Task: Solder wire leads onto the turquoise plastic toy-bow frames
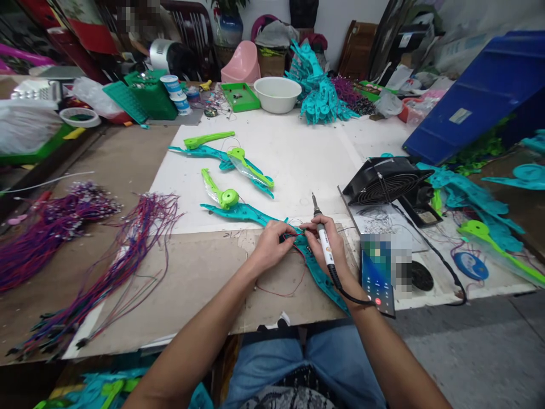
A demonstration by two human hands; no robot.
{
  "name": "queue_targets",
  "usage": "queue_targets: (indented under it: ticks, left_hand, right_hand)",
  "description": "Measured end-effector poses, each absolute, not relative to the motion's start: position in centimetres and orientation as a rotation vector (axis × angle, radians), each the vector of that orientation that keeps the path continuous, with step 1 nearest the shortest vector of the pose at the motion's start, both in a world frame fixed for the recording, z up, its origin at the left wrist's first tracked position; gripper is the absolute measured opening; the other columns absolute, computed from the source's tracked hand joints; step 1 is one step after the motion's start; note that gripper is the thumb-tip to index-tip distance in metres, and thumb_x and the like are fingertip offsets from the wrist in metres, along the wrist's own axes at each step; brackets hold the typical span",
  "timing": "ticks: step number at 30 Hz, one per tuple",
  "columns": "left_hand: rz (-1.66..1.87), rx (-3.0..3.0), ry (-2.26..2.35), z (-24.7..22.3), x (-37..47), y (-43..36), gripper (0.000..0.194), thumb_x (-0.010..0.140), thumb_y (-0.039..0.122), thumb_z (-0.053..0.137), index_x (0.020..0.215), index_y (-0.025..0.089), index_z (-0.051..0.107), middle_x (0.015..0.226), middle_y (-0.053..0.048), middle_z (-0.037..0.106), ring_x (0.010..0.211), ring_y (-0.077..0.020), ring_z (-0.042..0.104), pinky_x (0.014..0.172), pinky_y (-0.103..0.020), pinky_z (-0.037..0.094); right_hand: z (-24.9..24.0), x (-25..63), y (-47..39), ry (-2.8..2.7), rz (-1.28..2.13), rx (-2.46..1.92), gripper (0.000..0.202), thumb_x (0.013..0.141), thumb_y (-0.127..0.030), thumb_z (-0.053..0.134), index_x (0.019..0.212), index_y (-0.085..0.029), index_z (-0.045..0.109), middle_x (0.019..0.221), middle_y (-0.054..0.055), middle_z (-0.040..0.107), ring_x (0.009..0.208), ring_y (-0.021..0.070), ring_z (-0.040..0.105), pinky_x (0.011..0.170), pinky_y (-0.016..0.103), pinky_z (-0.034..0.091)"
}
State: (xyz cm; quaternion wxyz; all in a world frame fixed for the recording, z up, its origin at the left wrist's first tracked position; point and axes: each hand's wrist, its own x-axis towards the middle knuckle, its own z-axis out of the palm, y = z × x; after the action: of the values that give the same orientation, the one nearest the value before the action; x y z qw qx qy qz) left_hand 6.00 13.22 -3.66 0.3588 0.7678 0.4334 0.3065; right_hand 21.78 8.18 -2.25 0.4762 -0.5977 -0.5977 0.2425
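My left hand [272,244] pinches thin, limp wires on the light, stiff teal shell [317,272]; my right hand's [330,244] grip wraps the soldering iron [326,247].

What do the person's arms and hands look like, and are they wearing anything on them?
Both arms are bare from the elbows down, with no sleeves in view. The left hand and right hand wear no gloves, and no rings, watch or bracelets can be seen. No marks show on them. Below the arms, the person wears blue jeans and a dark patterned top.
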Motion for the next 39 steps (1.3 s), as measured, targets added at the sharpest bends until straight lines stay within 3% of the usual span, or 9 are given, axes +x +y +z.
queue_targets:
  ticks: [3,9,16,20,25,31,39]
  left_hand:
    - [0.785,2.003,1.13,-3.8,5.8,13.2,0.009,0.08,0.017,0.063,0.087,0.02,0.068,0.087,-0.004,0.068,0.092,-0.0207,0.057,0.082,-0.034,0.047]
    - [0.759,2.034,1.135,-3.5,5.0,13.1,0.036,0.077,0.016,0.067,0.113,0.021,0.063,0.094,-0.004,0.07,0.101,-0.0224,0.059,0.088,-0.036,0.049]
    - [0.843,1.892,1.229,-1.1,2.1,13.6,0.028,0.08,0.021,0.059,0.106,0.018,0.068,0.111,-0.007,0.07,0.103,-0.021,0.063,0.094,-0.035,0.049]
    - [1.119,1.679,1.43,0.5,-1.0,13.4,0.026,0.081,0.034,0.06,0.098,0.016,0.07,0.101,-0.006,0.072,0.091,-0.0196,0.066,0.084,-0.032,0.052]
    - [1.439,1.638,1.6,2.1,-4.0,12.0,0.025,0.082,0.037,0.061,0.096,0.019,0.071,0.097,-0.004,0.072,0.09,-0.0174,0.066,0.082,-0.028,0.051]
    - [1.145,1.714,1.58,-0.2,-4.1,10.8,0.025,0.079,0.039,0.06,0.089,0.018,0.07,0.091,-0.005,0.073,0.085,-0.0182,0.066,0.077,-0.03,0.053]
    - [0.928,1.861,1.536,-5.1,-1.5,7.9,0.019,0.082,0.03,0.057,0.091,0.018,0.069,0.095,-0.007,0.072,0.087,-0.0195,0.066,0.08,-0.033,0.053]
  right_hand:
    - [-2.3,22.1,8.1,-1.472,0.542,-1.513,0.023,0.085,-0.025,0.053,0.107,-0.024,0.047,0.094,0.005,0.072,0.083,0.0182,0.069,0.074,0.032,0.053]
    - [-3.0,22.9,7.5,-1.554,0.485,-1.597,0.024,0.084,-0.022,0.053,0.108,-0.022,0.051,0.092,0.005,0.071,0.083,0.0197,0.068,0.074,0.033,0.052]
    - [-3.3,23.5,6.6,-1.586,0.434,-1.6,0.021,0.087,-0.025,0.052,0.108,-0.021,0.054,0.1,0.007,0.069,0.091,0.0215,0.067,0.078,0.035,0.052]
    - [-2.7,24.0,5.5,-1.461,0.366,-1.629,0.02,0.088,-0.027,0.052,0.107,-0.022,0.055,0.102,0.007,0.07,0.095,0.0224,0.068,0.08,0.036,0.052]
    - [-2.2,24.7,3.4,-1.418,0.338,-1.627,0.017,0.089,-0.031,0.054,0.103,-0.022,0.056,0.099,0.006,0.072,0.086,0.0215,0.069,0.078,0.036,0.053]
    - [-3.1,25.4,0.5,-1.538,0.214,-1.618,0.018,0.089,-0.032,0.055,0.104,-0.023,0.057,0.097,0.005,0.072,0.082,0.02,0.07,0.075,0.033,0.055]
    - [-5.0,24.9,-3.3,-1.759,-0.055,-1.546,0.025,0.09,-0.025,0.054,0.115,-0.021,0.055,0.107,0.01,0.069,0.095,0.0226,0.068,0.083,0.036,0.056]
